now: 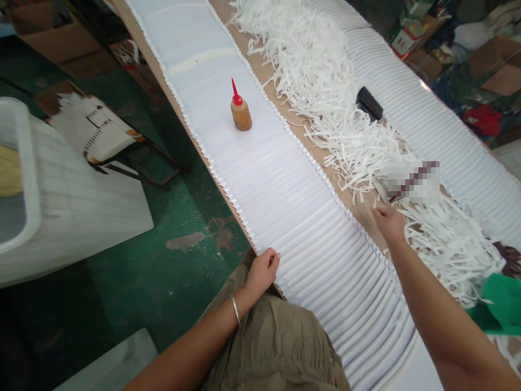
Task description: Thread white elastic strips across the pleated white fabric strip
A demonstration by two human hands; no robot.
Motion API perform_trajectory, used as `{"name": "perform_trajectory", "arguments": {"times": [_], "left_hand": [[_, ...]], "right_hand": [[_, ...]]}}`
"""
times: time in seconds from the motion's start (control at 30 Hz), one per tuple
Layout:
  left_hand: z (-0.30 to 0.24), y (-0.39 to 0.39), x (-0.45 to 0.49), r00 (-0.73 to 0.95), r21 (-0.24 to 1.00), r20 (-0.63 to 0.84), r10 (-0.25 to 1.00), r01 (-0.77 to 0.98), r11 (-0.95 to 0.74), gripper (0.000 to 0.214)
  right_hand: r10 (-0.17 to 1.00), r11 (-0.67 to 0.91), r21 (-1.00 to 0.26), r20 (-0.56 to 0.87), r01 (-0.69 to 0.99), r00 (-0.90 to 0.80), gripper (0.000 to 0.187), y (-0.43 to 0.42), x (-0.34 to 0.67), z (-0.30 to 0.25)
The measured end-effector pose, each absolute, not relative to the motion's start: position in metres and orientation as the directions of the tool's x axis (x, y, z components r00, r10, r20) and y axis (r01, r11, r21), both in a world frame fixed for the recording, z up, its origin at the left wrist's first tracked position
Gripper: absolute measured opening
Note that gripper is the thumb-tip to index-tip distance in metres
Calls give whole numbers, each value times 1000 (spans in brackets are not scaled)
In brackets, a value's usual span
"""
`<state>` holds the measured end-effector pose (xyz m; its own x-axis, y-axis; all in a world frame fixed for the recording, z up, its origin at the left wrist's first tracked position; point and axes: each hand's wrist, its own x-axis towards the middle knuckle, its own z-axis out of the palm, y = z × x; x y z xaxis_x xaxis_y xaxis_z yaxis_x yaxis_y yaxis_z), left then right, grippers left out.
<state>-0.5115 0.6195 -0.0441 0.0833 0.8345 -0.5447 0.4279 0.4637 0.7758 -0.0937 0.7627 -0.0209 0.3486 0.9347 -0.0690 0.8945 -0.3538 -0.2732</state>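
A long run of overlapping white sheets (260, 163) lies along the brown tabletop, its two edges lined with small tabs. My left hand (262, 270) is closed at the near-side edge of the sheets, fingers curled together; whatever may be in them is hidden. Over at the opposite edge, my right hand (391, 222) is also closed in a pinch above the brown board, beside a pile of white strips (350, 146). Anything in its fingertips is too small to make out. An amber bottle (241, 115) with a red pointed nozzle stands upright on the sheets.
A black object (369, 103) rests among the strips, near a partly blurred-out item (413, 182). Another row of layered white sheets (407, 92) runs along the far side. At right is something green (502, 304); a white bin (89, 201) stands on the green floor at left.
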Motion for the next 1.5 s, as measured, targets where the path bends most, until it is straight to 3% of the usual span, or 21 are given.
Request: {"name": "perform_trajectory", "arguments": {"times": [0.1, 0.2, 0.27, 0.37, 0.47, 0.63, 0.8, 1.03, 1.23, 1.5], "left_hand": [[-32, 626, -502, 133, 804, -499, 857, 441, 400, 28], [-12, 630, -478, 247, 865, -374, 894, 442, 240, 21], [6, 631, -453, 382, 930, -248, 890, 352, 109, 22], [28, 632, -414, 593, 983, -92, 800, 181, -22, 29], [34, 633, -402, 635, 980, -148, 758, 195, 28, 23], [7, 627, -465, 448, 906, -418, 790, 266, 329, 25], [-26, 609, -533, 177, 815, -566, 805, 267, 514, 27], [-50, 611, -544, -84, 792, -562, 823, 232, 564, 24], [-56, 635, -537, -156, 759, -566, 809, 286, 586, 24], [-66, 644, -532, -274, 711, -524, 807, 380, 591, 24]], "right_hand": [[940, -340, -154, -66, 928, 333, 35, 714, -88, 2], [931, -196, 18, -310, 980, 192, 34, 665, -112, 26], [869, -62, -59, -495, 996, 25, 30, 638, -142, 44], [789, 53, -289, -575, 956, -217, 28, 617, -188, 73], [742, 19, -431, -598, 902, -301, 27, 617, -202, 98], [735, -156, -544, -622, 824, -272, 34, 642, -160, 103], [806, -224, -640, -546, 735, -229, 46, 678, -135, 52], [906, -265, -649, -421, 713, -46, 49, 739, -153, -4], [937, -267, -707, -349, 655, 5, 36, 790, -169, -23], [963, -246, -647, -246, 721, 107, 23, 828, -188, -40]]}}
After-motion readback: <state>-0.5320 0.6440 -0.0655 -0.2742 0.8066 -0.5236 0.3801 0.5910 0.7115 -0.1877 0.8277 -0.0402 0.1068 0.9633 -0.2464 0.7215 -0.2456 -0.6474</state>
